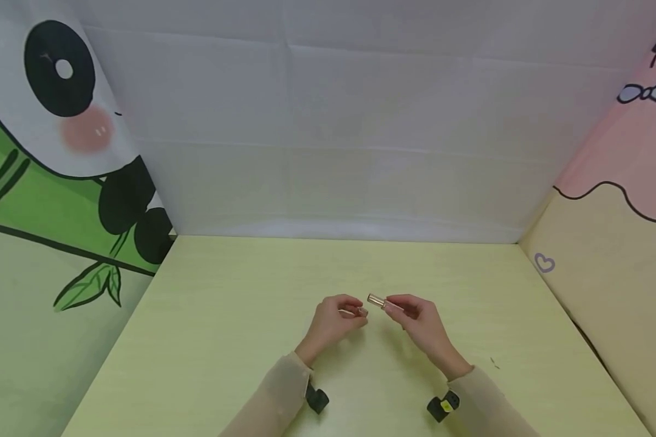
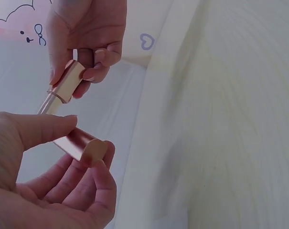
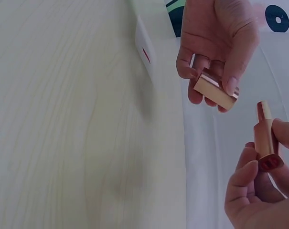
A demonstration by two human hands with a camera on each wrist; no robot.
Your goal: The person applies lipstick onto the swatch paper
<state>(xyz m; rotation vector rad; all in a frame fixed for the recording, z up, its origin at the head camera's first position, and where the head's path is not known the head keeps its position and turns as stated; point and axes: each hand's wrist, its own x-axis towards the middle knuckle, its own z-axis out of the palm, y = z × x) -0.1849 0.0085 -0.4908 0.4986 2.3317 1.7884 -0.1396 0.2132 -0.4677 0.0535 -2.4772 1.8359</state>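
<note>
Over the table, my right hand [image 1: 423, 321] pinches the base of an uncapped rose-gold lipstick [image 1: 376, 300] between thumb and fingers. Its narrower shiny inner tube points toward the left hand; whether any lipstick shows at the tip is too small to tell. My left hand [image 1: 330, 318] holds the matching rose-gold cap [image 2: 84, 145], thumb on one side and fingertips on the other. Cap and lipstick are apart, a small gap between them. In the right wrist view the base of the lipstick [image 3: 264, 140] shows a dark red end, and the cap [image 3: 216, 90] lies across the left fingers.
Both hands are above a pale wood-grain table [image 1: 224, 291]. A white sheet [image 1: 333, 121] stands behind it, with cartoon-printed panels at left and right. Black wrist cameras [image 1: 317, 399] sit at the cuffs. A small dark mark [image 1: 494, 363] lies right of the right wrist.
</note>
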